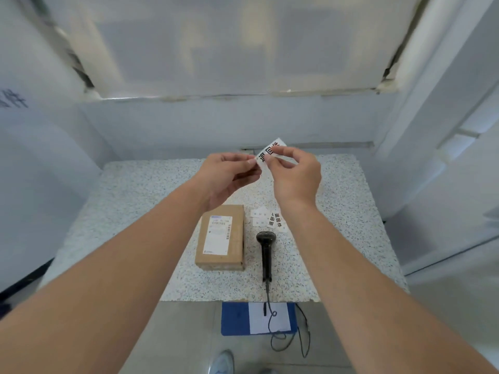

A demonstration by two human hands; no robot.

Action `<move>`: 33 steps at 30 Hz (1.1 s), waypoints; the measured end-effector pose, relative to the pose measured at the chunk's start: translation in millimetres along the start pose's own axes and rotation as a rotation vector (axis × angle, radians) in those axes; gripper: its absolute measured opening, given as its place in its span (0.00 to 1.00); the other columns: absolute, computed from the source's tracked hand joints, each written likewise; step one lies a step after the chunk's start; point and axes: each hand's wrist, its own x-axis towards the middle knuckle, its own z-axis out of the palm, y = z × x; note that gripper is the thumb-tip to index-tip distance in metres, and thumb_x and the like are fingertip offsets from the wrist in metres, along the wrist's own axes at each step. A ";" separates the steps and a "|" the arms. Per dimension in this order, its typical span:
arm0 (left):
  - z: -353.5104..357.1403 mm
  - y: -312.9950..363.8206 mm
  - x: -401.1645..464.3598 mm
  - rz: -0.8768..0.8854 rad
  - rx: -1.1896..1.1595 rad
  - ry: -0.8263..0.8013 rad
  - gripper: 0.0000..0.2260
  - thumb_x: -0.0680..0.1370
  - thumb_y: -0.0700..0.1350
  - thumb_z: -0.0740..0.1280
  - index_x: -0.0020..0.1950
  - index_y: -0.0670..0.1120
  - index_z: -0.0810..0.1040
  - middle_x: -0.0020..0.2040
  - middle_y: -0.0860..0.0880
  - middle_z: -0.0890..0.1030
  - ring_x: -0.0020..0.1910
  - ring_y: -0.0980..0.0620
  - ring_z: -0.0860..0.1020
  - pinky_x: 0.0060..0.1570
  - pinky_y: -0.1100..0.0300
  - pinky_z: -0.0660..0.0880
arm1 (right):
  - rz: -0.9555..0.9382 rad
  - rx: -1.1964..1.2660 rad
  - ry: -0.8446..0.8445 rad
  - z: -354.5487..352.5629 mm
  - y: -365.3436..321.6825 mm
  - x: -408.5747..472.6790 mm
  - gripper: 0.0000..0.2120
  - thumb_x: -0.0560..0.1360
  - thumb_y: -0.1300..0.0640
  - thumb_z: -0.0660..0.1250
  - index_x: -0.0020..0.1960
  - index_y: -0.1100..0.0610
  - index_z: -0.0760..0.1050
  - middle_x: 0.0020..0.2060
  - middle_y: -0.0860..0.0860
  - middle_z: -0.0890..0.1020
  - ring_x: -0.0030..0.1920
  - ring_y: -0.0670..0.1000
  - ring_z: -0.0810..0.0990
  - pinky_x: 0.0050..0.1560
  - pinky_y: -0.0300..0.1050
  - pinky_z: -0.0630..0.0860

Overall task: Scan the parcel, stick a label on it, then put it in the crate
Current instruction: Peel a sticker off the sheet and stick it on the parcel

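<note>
Speckled table (135, 211): parcel (221, 237), scanner (266, 252), labels (270, 219).

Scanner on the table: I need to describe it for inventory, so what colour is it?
The scanner is black, with a black cable trailing off the table edge; the head view shows it.

The label (270, 153) pinched between both hands reads 退回件 in bold black. Below the right hand (295, 175), another loose label (276, 220) reads the same. The parcel's shipping sticker (218, 235) is too blurred to read.
</note>
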 end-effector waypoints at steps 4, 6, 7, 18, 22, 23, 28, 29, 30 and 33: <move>-8.4 18.0 -12.1 0.050 -0.012 -0.057 0.04 0.79 0.31 0.69 0.52 0.34 0.83 0.47 0.38 0.84 0.48 0.44 0.84 0.56 0.54 0.83 | -0.060 -0.001 -0.002 3.6 -20.3 -4.6 0.07 0.74 0.58 0.79 0.50 0.49 0.86 0.57 0.55 0.84 0.44 0.39 0.87 0.51 0.40 0.85; -12.0 25.5 -17.7 0.070 -0.016 -0.076 0.04 0.79 0.32 0.69 0.52 0.34 0.83 0.47 0.39 0.85 0.48 0.45 0.84 0.55 0.55 0.84 | -0.083 -0.005 0.003 6.4 -29.8 -8.2 0.07 0.73 0.56 0.80 0.49 0.49 0.86 0.57 0.54 0.84 0.46 0.41 0.88 0.53 0.41 0.85; -13.6 28.9 -20.9 0.081 -0.020 -0.088 0.05 0.79 0.32 0.69 0.53 0.34 0.83 0.47 0.38 0.84 0.48 0.45 0.84 0.55 0.55 0.84 | -0.093 -0.003 0.012 8.3 -34.2 -10.3 0.07 0.73 0.55 0.80 0.49 0.49 0.86 0.57 0.54 0.84 0.47 0.42 0.88 0.54 0.43 0.85; -55.9 66.2 -64.4 0.187 0.049 -0.228 0.04 0.79 0.31 0.68 0.52 0.35 0.82 0.45 0.40 0.84 0.45 0.47 0.84 0.57 0.54 0.83 | -0.159 0.111 0.033 42.1 -81.4 -63.8 0.08 0.74 0.60 0.79 0.52 0.52 0.86 0.57 0.57 0.84 0.46 0.42 0.89 0.49 0.37 0.84; -72.8 79.7 -79.0 0.242 0.097 -0.248 0.04 0.79 0.31 0.69 0.51 0.36 0.83 0.44 0.40 0.85 0.44 0.46 0.84 0.57 0.54 0.83 | -0.208 0.078 0.053 55.4 -96.5 -83.5 0.08 0.75 0.59 0.79 0.52 0.51 0.86 0.58 0.55 0.84 0.46 0.40 0.88 0.49 0.36 0.84; -76.7 82.2 -82.3 0.257 0.117 -0.248 0.04 0.79 0.31 0.69 0.50 0.36 0.83 0.43 0.40 0.85 0.44 0.46 0.84 0.56 0.54 0.82 | -0.214 0.059 0.054 58.7 -99.7 -87.5 0.07 0.75 0.58 0.79 0.52 0.51 0.86 0.58 0.55 0.84 0.46 0.40 0.88 0.50 0.37 0.84; -95.0 94.3 -93.6 0.383 0.311 -0.189 0.07 0.79 0.35 0.71 0.55 0.32 0.83 0.48 0.37 0.84 0.48 0.45 0.84 0.60 0.50 0.82 | -0.311 -0.168 0.049 67.8 -114.2 -104.7 0.06 0.76 0.53 0.78 0.52 0.50 0.86 0.60 0.50 0.78 0.49 0.44 0.86 0.50 0.34 0.81; -97.9 96.5 -95.1 0.407 0.346 -0.171 0.07 0.79 0.36 0.72 0.54 0.33 0.83 0.48 0.37 0.85 0.47 0.46 0.84 0.59 0.50 0.82 | -0.352 -0.247 0.040 68.2 -116.6 -108.2 0.06 0.76 0.52 0.77 0.53 0.50 0.86 0.59 0.50 0.77 0.50 0.46 0.84 0.51 0.35 0.80; -100.7 98.6 -96.6 0.424 0.377 -0.157 0.07 0.79 0.37 0.72 0.54 0.34 0.84 0.47 0.38 0.85 0.46 0.47 0.84 0.59 0.51 0.82 | -0.390 -0.312 0.024 68.7 -118.3 -111.4 0.06 0.77 0.51 0.76 0.53 0.51 0.86 0.58 0.49 0.77 0.51 0.47 0.83 0.52 0.38 0.80; -107.6 102.5 -99.3 0.445 0.446 -0.140 0.06 0.78 0.39 0.74 0.52 0.37 0.85 0.45 0.40 0.86 0.45 0.47 0.85 0.59 0.49 0.82 | -0.488 -0.428 -0.048 71.1 -121.6 -117.8 0.09 0.78 0.51 0.75 0.55 0.53 0.87 0.53 0.49 0.79 0.50 0.49 0.83 0.52 0.43 0.82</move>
